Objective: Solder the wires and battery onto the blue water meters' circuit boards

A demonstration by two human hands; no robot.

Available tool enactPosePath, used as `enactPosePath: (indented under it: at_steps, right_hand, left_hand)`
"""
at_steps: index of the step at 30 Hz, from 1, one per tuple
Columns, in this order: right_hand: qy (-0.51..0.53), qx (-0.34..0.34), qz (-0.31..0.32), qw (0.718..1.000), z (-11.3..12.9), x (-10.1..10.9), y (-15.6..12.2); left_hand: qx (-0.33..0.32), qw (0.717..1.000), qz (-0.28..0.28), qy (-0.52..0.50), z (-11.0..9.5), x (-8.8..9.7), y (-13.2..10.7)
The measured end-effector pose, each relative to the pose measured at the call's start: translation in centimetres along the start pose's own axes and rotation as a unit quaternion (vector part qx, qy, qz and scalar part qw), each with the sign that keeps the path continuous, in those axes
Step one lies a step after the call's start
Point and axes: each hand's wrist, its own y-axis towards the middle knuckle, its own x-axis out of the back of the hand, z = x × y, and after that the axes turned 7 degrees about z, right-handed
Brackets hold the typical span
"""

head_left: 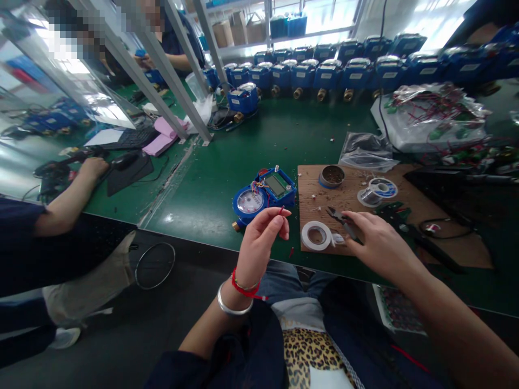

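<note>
My left hand (261,235) is closed in a pinch in front of the blue water meter, and a short piece of red wire (283,209) sticks up from its fingertips. The blue water meter (250,201) lies on the green bench; its display housing (276,185) is open, with thin coloured wires running between the dial and the circuit board. Above the wooden board, my right hand (379,240) is wrapped round a pair of wire cutters (338,215), jaws pointing up and left. A roll of white tape (316,236) lies just left of these cutters.
On the wooden board (405,186) sit a round tin (332,176), a solder spool (377,192) and green-black wire strippers (399,213). Rows of blue meters (306,73) line the back. Bagged wired parts (441,116) lie right. A co-worker's hand (95,167) rests at left.
</note>
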Motion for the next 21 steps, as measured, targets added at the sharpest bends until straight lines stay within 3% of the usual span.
enactPosePath:
  at_steps: [5, 9, 13, 17, 21]
  right_hand:
    - [-0.05, 0.011, -0.025, 0.998, -2.3, -2.2, 0.5]
    - [-0.028, 0.031, -0.056, 0.998, -1.8, -2.2, 1.2]
    - [0.088, 0.076, -0.062, 0.991, 1.4, 0.2, 2.1]
    - [0.237, 0.138, -0.035, 0.961, 6.1, 3.1, 3.5]
    - [0.318, 0.167, -0.041, 0.932, 9.3, 4.0, 5.2]
  left_hand:
    - [0.01, 1.0, 0.023, -0.001, -0.3, 0.0, -0.2]
    - [0.031, 0.999, 0.035, 0.001, -0.4, 0.0, 0.0]
    - [0.037, 0.999, 0.026, 0.015, -0.6, -0.2, 0.3]
    - [0.039, 0.998, 0.02, 0.037, -0.8, -0.4, 0.5]
    - [0.037, 0.996, 0.01, 0.086, -1.3, -0.4, 0.4]
